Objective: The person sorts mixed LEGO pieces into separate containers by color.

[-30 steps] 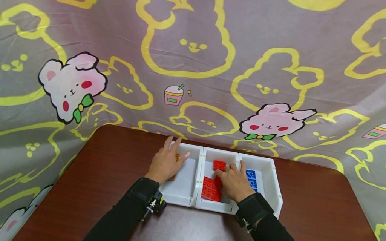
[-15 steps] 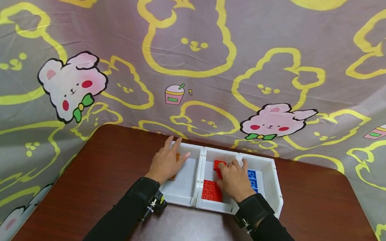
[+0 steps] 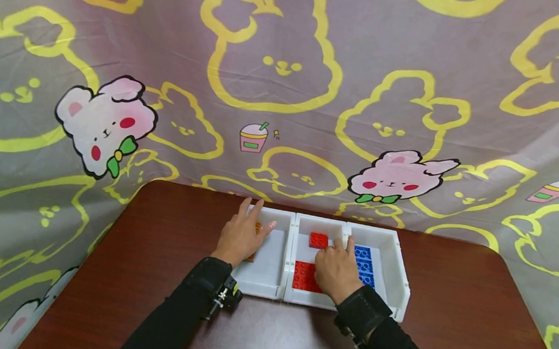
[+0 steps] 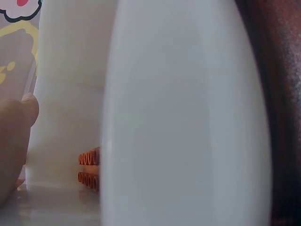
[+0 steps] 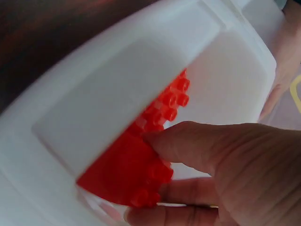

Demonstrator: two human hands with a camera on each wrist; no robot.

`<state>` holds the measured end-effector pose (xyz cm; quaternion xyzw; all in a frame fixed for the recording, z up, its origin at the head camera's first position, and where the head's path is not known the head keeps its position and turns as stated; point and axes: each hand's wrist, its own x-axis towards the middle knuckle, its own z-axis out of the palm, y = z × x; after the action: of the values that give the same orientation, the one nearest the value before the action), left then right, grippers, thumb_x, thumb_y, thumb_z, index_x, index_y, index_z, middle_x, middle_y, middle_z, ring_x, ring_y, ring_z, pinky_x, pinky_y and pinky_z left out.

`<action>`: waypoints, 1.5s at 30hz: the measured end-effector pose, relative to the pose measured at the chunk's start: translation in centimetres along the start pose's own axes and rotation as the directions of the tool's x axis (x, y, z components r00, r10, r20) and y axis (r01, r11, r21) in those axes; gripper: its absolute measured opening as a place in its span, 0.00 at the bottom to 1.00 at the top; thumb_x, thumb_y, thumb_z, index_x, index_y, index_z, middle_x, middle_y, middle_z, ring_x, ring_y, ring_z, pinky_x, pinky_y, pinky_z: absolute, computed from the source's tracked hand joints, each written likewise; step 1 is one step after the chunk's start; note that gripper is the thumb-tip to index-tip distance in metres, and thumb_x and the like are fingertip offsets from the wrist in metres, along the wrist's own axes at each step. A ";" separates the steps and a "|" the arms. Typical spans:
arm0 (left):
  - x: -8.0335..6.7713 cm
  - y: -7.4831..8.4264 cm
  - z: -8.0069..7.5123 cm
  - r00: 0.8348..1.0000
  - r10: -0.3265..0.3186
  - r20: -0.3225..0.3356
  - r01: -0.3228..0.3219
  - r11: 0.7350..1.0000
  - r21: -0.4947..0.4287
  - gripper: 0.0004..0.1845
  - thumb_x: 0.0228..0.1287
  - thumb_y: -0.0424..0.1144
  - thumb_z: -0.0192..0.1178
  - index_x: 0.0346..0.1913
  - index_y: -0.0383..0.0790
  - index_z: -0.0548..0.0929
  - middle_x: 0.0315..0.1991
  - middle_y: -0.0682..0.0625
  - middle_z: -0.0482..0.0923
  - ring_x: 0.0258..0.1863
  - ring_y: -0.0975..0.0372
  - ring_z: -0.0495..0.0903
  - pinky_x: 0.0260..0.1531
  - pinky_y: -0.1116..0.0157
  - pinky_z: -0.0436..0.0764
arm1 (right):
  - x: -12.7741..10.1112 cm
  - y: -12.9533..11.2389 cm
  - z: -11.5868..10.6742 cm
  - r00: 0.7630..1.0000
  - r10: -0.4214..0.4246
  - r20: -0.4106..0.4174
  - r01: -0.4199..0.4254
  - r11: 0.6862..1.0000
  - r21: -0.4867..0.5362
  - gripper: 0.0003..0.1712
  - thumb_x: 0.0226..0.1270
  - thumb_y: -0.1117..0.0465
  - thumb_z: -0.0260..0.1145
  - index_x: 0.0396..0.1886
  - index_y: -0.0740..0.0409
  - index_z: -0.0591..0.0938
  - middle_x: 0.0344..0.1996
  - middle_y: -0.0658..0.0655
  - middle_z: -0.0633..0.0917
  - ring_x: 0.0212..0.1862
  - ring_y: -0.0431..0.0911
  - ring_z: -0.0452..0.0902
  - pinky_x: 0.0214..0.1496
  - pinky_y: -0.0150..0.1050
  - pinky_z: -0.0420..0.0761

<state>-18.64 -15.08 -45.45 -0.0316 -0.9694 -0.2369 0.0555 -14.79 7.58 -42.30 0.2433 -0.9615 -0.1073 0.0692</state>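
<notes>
A dark brown wooden bench (image 3: 447, 297) carries three white plastic bins set side by side, walls touching, close to its far edge, where a grey cloth printed with yellow and pink rabbits (image 3: 286, 87) hangs just behind them. Bare bench lies to the left, right and near side of the row; behind it there is hardly any room.

The right hand (image 3: 337, 268) reaches into the middle white bin (image 3: 319, 221). Its thumb and fingers pinch the flat red studded building plate (image 3: 304, 275) that lies in the near part of this bin. In the right wrist view, the plate (image 5: 136, 165) is tilted, studs up, one edge against the bin's inner wall, the thumb on its studded face. Its long axis seems to run roughly from the near wall toward the far wall, though the hand hides much of it. A small red studded brick (image 3: 318, 240) lies apart from it, nearer the far wall.

The left hand (image 3: 242, 236) rests flat with straight fingers over the far left corner of the left white bin (image 3: 270, 291), grasping nothing, above orange studded bricks (image 4: 89, 168).

Blue studded plates (image 3: 364, 258) lie lengthwise in the right white bin (image 3: 397, 271).
</notes>
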 end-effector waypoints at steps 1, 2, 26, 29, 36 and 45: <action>0.0 0.0 0.0 1.000 -0.001 -0.005 0.001 1.000 0.002 0.40 0.69 0.63 0.50 0.76 0.47 0.57 0.74 0.40 0.50 0.54 0.40 0.74 0.52 0.42 0.72 | 0.0 0.0 0.0 1.000 -0.009 0.006 0.010 1.000 -0.014 0.13 0.55 0.60 0.71 0.17 0.59 0.79 0.23 0.58 0.83 0.44 0.57 0.74 0.61 0.63 0.61; 0.0 -0.1 0.0 1.000 0.003 -0.014 -0.003 1.000 0.003 0.39 0.69 0.62 0.51 0.76 0.46 0.57 0.74 0.40 0.51 0.54 0.40 0.75 0.52 0.42 0.73 | 0.0 0.0 0.0 1.000 -0.020 0.015 0.020 1.000 -0.024 0.12 0.56 0.61 0.71 0.18 0.59 0.80 0.23 0.58 0.83 0.43 0.56 0.74 0.61 0.63 0.61; -0.5 -0.1 0.6 1.000 -0.002 0.000 0.002 0.999 -0.037 0.39 0.69 0.62 0.51 0.76 0.47 0.58 0.74 0.41 0.51 0.55 0.41 0.74 0.52 0.41 0.73 | 3.7 2.4 3.6 0.975 -0.221 -0.026 0.222 0.967 0.122 0.08 0.57 0.65 0.73 0.38 0.56 0.87 0.36 0.59 0.80 0.44 0.57 0.77 0.48 0.57 0.71; -0.5 -0.1 0.6 1.000 0.011 -0.013 -0.012 0.999 -0.039 0.39 0.69 0.62 0.51 0.76 0.46 0.58 0.74 0.41 0.51 0.54 0.41 0.75 0.51 0.42 0.73 | 3.8 2.5 3.7 0.979 -0.192 -0.063 0.194 0.980 0.037 0.05 0.56 0.61 0.73 0.30 0.57 0.85 0.31 0.58 0.82 0.40 0.55 0.76 0.45 0.54 0.69; -0.4 0.0 0.3 1.000 0.015 -0.022 -0.016 0.999 -0.043 0.39 0.69 0.61 0.52 0.76 0.45 0.58 0.74 0.40 0.51 0.53 0.41 0.75 0.50 0.41 0.73 | 3.5 2.7 3.6 0.990 -0.112 -0.081 0.110 0.994 -0.025 0.09 0.57 0.64 0.69 0.19 0.61 0.83 0.24 0.58 0.83 0.41 0.55 0.74 0.57 0.58 0.65; -0.2 0.0 0.2 1.000 0.014 -0.028 -0.014 0.999 -0.032 0.39 0.69 0.61 0.52 0.76 0.45 0.58 0.74 0.40 0.51 0.54 0.41 0.75 0.51 0.41 0.73 | 2.3 2.8 1.8 0.993 -0.113 -0.020 0.115 0.988 0.107 0.09 0.62 0.67 0.64 0.22 0.61 0.83 0.24 0.59 0.81 0.43 0.58 0.75 0.60 0.67 0.60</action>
<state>-18.48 -14.99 -45.65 -0.0359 -0.9643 -0.2527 0.0701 -18.39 9.19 -43.21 0.3021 -0.9499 -0.0572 0.0562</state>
